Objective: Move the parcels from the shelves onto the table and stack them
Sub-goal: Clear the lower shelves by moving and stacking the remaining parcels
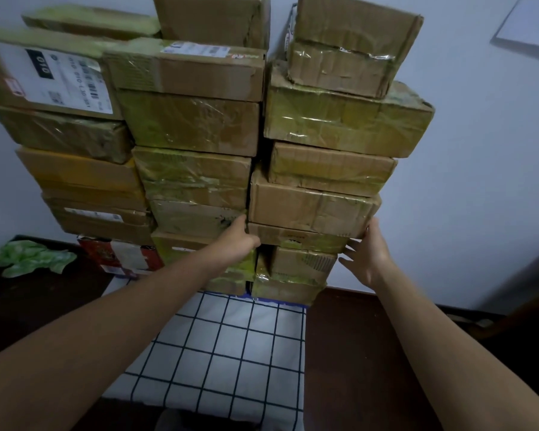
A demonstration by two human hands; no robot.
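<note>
Several taped cardboard parcels stand in three tall columns against the white wall, on the dark table (371, 353). In the right column, a mid-height brown parcel (311, 206) sits on a thinner flat parcel (296, 239). My left hand (237, 237) presses against the left end of these two boxes, fingers tucked in the gap between the middle and right columns. My right hand (367, 253) touches the right end of the same boxes with fingers spread. The top parcels of the right column (352, 42) lean a little to the right.
A white cloth with a dark grid (227, 346) covers the table's middle in front of the stacks. A crumpled green bag (31, 258) lies at the left. A red and white printed box (119, 256) sits at the bottom of the left column. A dark object stands at far right.
</note>
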